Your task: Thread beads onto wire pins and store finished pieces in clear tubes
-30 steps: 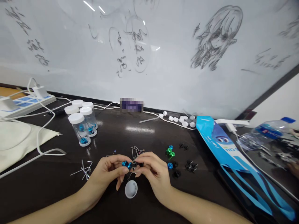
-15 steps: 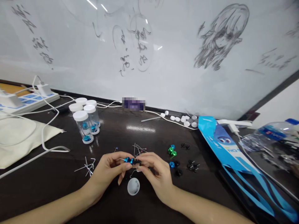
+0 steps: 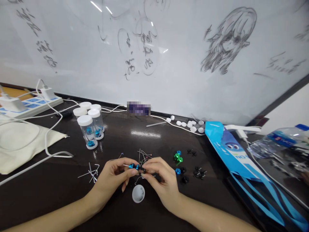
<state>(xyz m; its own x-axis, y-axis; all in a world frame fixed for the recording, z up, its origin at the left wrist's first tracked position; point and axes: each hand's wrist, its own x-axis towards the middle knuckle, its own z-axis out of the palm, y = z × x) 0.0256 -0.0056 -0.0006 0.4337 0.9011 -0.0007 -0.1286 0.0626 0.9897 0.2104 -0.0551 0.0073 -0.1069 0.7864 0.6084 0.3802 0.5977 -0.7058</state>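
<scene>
Both hands are staying almost put since earlier, above the desk's near edge. Left hand (image 3: 113, 178) is pinching blue beads (image 3: 133, 166) on a thin pin; right hand (image 3: 160, 180) is pinching the black end, apparently threading. Steady alignment is needed next, over the white cap (image 3: 138, 194).

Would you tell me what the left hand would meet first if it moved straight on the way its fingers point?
Probably the right hand: the left hand points right, both pinching the blue part.

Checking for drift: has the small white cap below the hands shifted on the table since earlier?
No. The white cap keeps its spot relative to the wire bundle; only the camera shifted.
</scene>
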